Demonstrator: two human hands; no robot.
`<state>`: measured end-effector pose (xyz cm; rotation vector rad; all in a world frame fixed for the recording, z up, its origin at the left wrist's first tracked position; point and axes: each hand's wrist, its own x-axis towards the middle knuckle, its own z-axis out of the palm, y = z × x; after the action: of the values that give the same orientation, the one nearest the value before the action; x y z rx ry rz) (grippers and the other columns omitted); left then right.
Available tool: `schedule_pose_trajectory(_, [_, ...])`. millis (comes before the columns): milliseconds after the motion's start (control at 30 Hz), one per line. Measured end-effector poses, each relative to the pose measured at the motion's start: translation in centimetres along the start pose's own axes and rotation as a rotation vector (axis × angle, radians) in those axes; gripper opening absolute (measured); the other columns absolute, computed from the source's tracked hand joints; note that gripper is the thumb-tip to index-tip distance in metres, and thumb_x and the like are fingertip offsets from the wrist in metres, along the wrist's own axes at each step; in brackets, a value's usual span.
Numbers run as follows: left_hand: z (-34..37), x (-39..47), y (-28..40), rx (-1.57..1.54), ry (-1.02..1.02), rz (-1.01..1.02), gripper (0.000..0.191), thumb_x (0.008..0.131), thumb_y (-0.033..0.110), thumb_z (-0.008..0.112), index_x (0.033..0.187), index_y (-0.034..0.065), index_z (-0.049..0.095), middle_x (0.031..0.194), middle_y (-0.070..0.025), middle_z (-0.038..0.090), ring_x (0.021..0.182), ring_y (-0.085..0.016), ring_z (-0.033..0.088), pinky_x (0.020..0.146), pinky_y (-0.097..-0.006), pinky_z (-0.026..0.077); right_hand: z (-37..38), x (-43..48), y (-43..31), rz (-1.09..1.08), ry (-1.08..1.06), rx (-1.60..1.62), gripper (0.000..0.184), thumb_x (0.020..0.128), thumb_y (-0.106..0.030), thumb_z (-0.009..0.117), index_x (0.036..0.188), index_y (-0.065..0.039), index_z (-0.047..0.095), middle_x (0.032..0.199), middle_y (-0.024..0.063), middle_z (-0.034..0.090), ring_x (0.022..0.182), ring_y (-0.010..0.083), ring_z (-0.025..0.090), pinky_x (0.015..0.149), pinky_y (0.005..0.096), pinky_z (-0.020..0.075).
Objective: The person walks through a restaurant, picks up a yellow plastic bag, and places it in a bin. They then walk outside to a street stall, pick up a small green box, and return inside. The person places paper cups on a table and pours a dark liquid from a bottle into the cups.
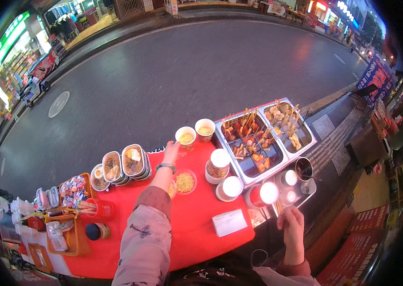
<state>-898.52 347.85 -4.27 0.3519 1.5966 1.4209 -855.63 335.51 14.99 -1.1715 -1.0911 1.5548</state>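
Note:
My left hand (pixel 171 153), with a bangle at the wrist, reaches over the red tablecloth (pixel 194 232) to the near side of a paper cup of noodles (pixel 186 138); whether the fingers grip it I cannot tell. A second paper noodle cup (pixel 205 130) stands to its right. Below my left hand lies a round bowl of noodles (pixel 185 182), with another partly hidden by my forearm. My right hand (pixel 291 222) is raised at the counter's right, fingers bent, just below the white-lidded jars (pixel 268 193); its fingertips are near thin sticks, and their contact is unclear.
Steel trays of skewers in broth (pixel 251 143) stand at the back right. A white tissue pack (pixel 229 222) lies near the front edge. Filled food containers (pixel 135 160), a red chopstick holder (pixel 98 210) and an orange basket (pixel 68 234) occupy the left. A road runs beyond the stall.

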Motion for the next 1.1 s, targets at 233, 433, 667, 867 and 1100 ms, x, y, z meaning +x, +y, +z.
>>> schedule_pose_trajectory(233, [3.2, 4.4, -1.0, -0.064, 0.110, 0.002, 0.042, 0.079, -0.004, 0.038, 0.120, 0.0032, 0.033, 0.110, -0.0171, 0.051, 0.075, -0.031, 0.062, 0.053, -0.0324, 0.055, -3.6, 2.2, 1.2, 0.121, 0.049, -0.001, 0.020, 0.087, -0.015, 0.048, 0.075, -0.001, 0.053, 0.062, 0.0069, 0.054, 0.048, 0.0108, 0.046, 0.045, 0.0207, 0.0370])
schedule_pose_trajectory(433, [3.9, 4.8, -1.1, -0.037, 0.155, 0.116, 0.044, 0.076, -0.010, 0.034, 0.118, 0.0016, 0.034, 0.108, -0.0160, 0.051, 0.087, -0.032, 0.060, 0.062, -0.0355, 0.057, -2.8, 6.4, 0.1, 0.052, -0.068, -0.244, 0.010, 0.084, -0.006, 0.050, 0.087, 0.002, 0.055, 0.065, 0.0064, 0.055, 0.053, 0.0092, 0.049, 0.048, 0.0204, 0.0401])
schedule_pose_trajectory(667, [4.0, 3.3, -0.6, -0.185, 0.124, 0.035, 0.038, 0.076, -0.010, 0.032, 0.112, -0.0024, 0.036, 0.110, -0.0207, 0.048, 0.088, -0.034, 0.059, 0.065, -0.0369, 0.057, 6.8, 22.4, 0.6, -0.604, -0.482, -0.962, 0.022, 0.075, -0.008, 0.057, 0.097, -0.003, 0.059, 0.081, 0.0153, 0.061, 0.069, 0.0281, 0.059, 0.060, 0.0321, 0.0458])
schedule_pose_trajectory(867, [4.6, 2.6, -0.8, -0.276, 0.170, 0.037, 0.040, 0.078, -0.011, 0.031, 0.116, -0.0008, 0.035, 0.113, -0.0191, 0.048, 0.090, -0.032, 0.059, 0.067, -0.0361, 0.056, 15.7, 30.9, 7.4, -0.611, -0.683, -1.519, 0.029, 0.077, -0.011, 0.048, 0.105, -0.009, 0.057, 0.084, 0.0168, 0.062, 0.079, 0.0303, 0.061, 0.068, 0.0404, 0.0479])
schedule_pose_trajectory(1100, [5.0, 1.8, -0.7, -0.349, 0.146, 0.016, 0.040, 0.081, -0.009, 0.030, 0.118, 0.0025, 0.035, 0.113, -0.0158, 0.049, 0.093, -0.029, 0.058, 0.071, -0.0335, 0.055, 19.1, 34.6, 13.2, -0.586, -0.704, -1.736, 0.023, 0.079, -0.013, 0.044, 0.086, -0.007, 0.064, 0.084, 0.0149, 0.064, 0.081, 0.0271, 0.063, 0.065, 0.0389, 0.0501])
